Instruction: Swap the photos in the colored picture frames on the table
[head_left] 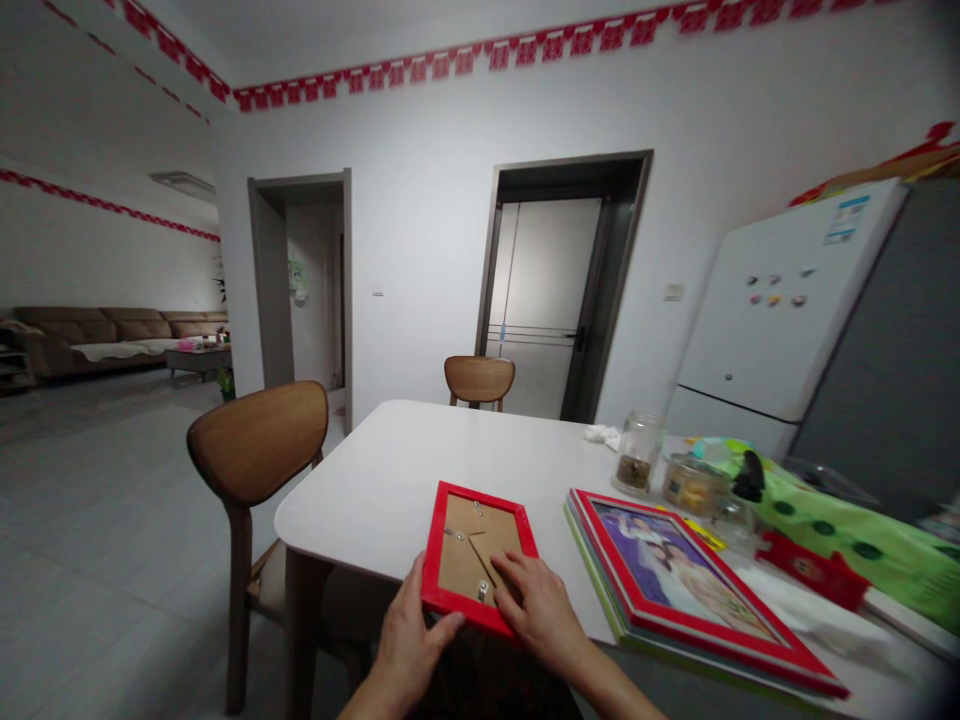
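Note:
A small red picture frame (442, 545) lies back side up at the near edge of the white table (450, 440). Its brown backing board (457, 560) shows metal clips and a flap-like stand. My left hand (411, 632) grips the frame's lower left corner, thumb on the bottom edge and fingers along the side. My right hand (536, 605) rests over the right part of the backing, its fingers bent onto the board near the stand. A stack of larger frames lies to the right, topped by a red-edged one with a photo (675, 570).
Behind the stack stand a glass jar (639, 455), a container of yellowish pieces (690, 483) and a green plastic bag (862, 540). Wooden chairs stand at the left (262, 440) and far side (480, 378). A white fridge (787, 300) is at the right.

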